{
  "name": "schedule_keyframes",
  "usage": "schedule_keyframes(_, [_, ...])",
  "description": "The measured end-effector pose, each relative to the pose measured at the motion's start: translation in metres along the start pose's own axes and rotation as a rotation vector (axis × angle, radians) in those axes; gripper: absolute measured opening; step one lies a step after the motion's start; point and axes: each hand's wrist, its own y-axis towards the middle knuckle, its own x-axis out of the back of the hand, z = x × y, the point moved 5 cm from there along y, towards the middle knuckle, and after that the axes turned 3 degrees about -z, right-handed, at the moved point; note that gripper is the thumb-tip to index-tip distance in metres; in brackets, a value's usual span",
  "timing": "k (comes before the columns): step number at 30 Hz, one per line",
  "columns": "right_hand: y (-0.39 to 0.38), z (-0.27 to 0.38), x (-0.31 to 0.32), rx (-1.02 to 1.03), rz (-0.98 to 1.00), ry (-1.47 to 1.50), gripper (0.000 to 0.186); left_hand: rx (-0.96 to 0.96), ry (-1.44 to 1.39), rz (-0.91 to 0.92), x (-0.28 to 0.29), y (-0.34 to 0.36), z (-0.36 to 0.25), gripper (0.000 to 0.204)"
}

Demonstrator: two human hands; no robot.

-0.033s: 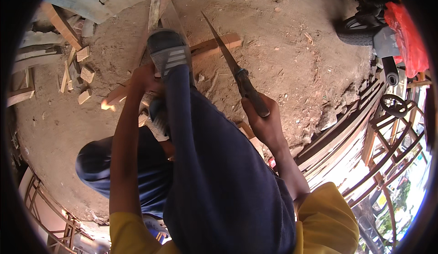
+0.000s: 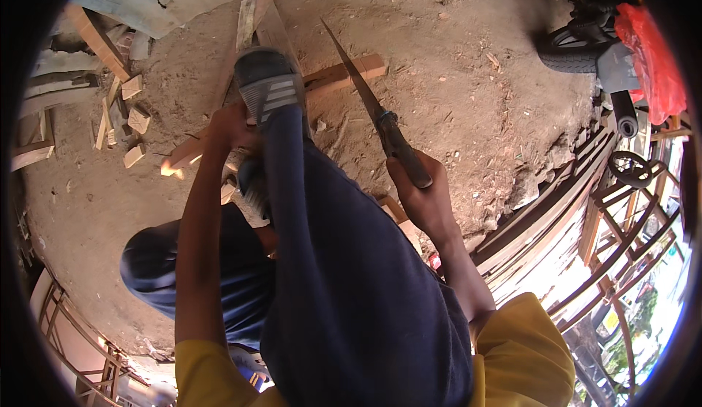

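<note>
A handsaw [image 2: 363,89] with a narrow tapering blade and a dark handle is gripped in my right hand [image 2: 425,193]. Its blade points up and to the left, passing over the right part of a reddish-brown wooden beam [image 2: 336,79]; whether the teeth touch the wood I cannot tell. My sandalled foot [image 2: 269,81] rests over the middle of the beam. Just left of the foot, my left hand [image 2: 232,127] is closed round the beam, its fingers partly hidden. The beam's left end sticks out past that hand.
Several wood offcuts [image 2: 137,119] lie on the dirt floor to the left. Longer boards [image 2: 272,28] lie beyond my foot. At the right are a wheel [image 2: 574,49], a red plastic bag [image 2: 652,63], stacked planks [image 2: 545,202] and wooden frames [image 2: 621,239].
</note>
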Motion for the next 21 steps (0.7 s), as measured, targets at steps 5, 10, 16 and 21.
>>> schedule_keyframes(5, [0.020,-0.011,-0.014,-0.032,0.028,0.015,0.021,-0.074,0.054,-0.063,-0.029,0.012,0.031,0.063])
schedule_keyframes(10, [0.002,-0.023,-0.003,-0.030,-0.001,0.015,0.023,-0.089,0.015,-0.104,-0.019,0.017,0.024,0.056])
schedule_keyframes(16, [0.011,-0.005,-0.003,-0.026,0.047,-0.052,0.020,-0.072,0.031,-0.084,-0.020,0.017,0.024,0.051])
schedule_keyframes(21, [0.040,0.002,-0.005,-0.062,0.083,-0.082,0.017,-0.071,0.046,-0.106,-0.018,0.019,0.025,0.052])
